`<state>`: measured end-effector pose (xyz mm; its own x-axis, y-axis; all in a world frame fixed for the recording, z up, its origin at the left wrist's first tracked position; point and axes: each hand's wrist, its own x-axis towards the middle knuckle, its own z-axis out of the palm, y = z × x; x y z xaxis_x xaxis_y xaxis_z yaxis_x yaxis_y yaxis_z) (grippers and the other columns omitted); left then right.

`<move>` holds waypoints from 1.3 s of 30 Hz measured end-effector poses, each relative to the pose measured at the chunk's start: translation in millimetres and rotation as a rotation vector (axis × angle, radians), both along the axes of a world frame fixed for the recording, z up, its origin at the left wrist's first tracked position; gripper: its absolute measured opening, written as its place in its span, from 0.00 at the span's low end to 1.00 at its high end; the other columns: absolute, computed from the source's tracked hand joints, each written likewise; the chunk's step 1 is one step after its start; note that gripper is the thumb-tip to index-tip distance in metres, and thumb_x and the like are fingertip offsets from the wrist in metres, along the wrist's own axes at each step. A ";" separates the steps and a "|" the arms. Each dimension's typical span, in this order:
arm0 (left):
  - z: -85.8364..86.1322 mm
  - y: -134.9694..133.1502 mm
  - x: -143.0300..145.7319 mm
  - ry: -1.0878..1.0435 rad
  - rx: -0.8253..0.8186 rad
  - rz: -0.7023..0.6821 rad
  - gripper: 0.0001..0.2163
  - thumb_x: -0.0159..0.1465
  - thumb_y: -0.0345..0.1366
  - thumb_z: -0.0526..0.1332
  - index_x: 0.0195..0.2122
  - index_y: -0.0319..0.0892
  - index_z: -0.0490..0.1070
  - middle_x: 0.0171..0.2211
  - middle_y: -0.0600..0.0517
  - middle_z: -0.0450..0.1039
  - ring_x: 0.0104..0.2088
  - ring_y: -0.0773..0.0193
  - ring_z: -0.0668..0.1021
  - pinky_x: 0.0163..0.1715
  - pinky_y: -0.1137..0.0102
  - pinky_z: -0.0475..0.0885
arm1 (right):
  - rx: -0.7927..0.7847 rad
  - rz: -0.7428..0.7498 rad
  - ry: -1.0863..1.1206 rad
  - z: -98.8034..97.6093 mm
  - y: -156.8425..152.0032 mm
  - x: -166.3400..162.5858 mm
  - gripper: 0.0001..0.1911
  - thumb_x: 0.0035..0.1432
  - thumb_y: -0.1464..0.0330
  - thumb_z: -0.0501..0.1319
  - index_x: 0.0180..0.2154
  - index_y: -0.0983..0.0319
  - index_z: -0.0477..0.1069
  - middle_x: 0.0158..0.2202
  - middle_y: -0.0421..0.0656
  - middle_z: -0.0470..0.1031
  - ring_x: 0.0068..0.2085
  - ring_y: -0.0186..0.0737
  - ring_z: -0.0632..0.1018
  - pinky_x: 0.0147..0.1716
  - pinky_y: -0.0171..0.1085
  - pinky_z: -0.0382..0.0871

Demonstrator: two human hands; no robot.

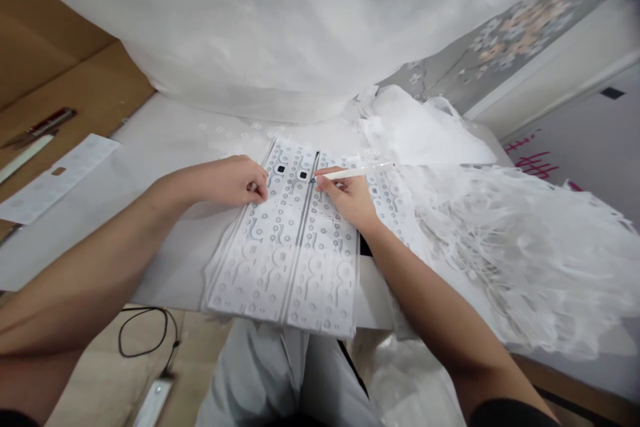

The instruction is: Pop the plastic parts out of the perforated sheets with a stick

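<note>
Two white die-cut sheets [287, 247] with rows of punched round and curved shapes lie side by side in front of me, hanging over the table's near edge. My left hand [235, 180] rests on the upper left sheet with its fingers curled and pinched together. My right hand [350, 197] grips a thin white stick tool [357, 172] like a pen. Its dark tip touches the top of the right sheet, next to two small black squares [291, 172].
A big heap of white cut-out scraps [525, 247] fills the right of the table. Sheer white plastic [300, 27] is draped behind. At the left lie a white strip [55, 177] and some tools [37, 127] on brown cardboard. A black cable [145, 330] lies on the floor.
</note>
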<state>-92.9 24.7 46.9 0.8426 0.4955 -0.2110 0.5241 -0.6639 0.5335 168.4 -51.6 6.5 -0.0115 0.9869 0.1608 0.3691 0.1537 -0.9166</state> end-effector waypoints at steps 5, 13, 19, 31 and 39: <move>0.5 0.1 0.4 0.021 0.012 -0.001 0.10 0.57 0.32 0.59 0.33 0.49 0.80 0.34 0.56 0.79 0.33 0.66 0.77 0.34 0.74 0.67 | 0.002 0.003 -0.026 -1.3 0.6 0.5 0.16 0.59 0.57 0.61 0.40 0.62 0.77 0.27 0.42 0.78 0.28 0.35 0.74 0.26 0.34 0.63; 2.5 -2.6 1.6 0.036 0.062 0.013 0.10 0.57 0.31 0.59 0.32 0.49 0.80 0.34 0.57 0.79 0.34 0.67 0.78 0.35 0.74 0.67 | 0.018 -0.001 -0.052 -2.3 0.7 -0.1 0.14 0.59 0.58 0.60 0.38 0.62 0.78 0.28 0.42 0.78 0.29 0.35 0.75 0.26 0.33 0.64; 4.6 -3.6 1.2 0.066 0.045 0.023 0.10 0.58 0.33 0.59 0.34 0.50 0.80 0.35 0.57 0.79 0.34 0.66 0.78 0.35 0.74 0.67 | 0.010 0.004 -0.043 0.0 -0.4 -1.3 0.16 0.59 0.57 0.60 0.39 0.62 0.77 0.27 0.41 0.77 0.26 0.34 0.74 0.23 0.33 0.64; 4.2 -9.1 6.4 0.073 0.025 -0.050 0.07 0.60 0.32 0.55 0.30 0.44 0.72 0.30 0.55 0.74 0.29 0.66 0.73 0.31 0.72 0.63 | 0.019 0.012 -0.073 -1.0 0.8 -0.7 0.17 0.60 0.57 0.60 0.39 0.63 0.78 0.27 0.42 0.78 0.28 0.35 0.75 0.25 0.34 0.64; 7.6 -15.9 1.6 0.084 0.011 -0.058 0.06 0.61 0.33 0.55 0.29 0.44 0.70 0.29 0.54 0.73 0.27 0.65 0.72 0.29 0.70 0.61 | 0.010 0.015 -0.099 -2.1 1.8 -0.3 0.17 0.60 0.57 0.59 0.39 0.62 0.78 0.28 0.42 0.78 0.28 0.35 0.75 0.25 0.34 0.64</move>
<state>-91.3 8.8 54.5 0.8493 0.4495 -0.2770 0.5275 -0.6996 0.4819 168.1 -49.8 4.4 -0.0425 0.9849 0.1678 0.4558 0.1686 -0.8740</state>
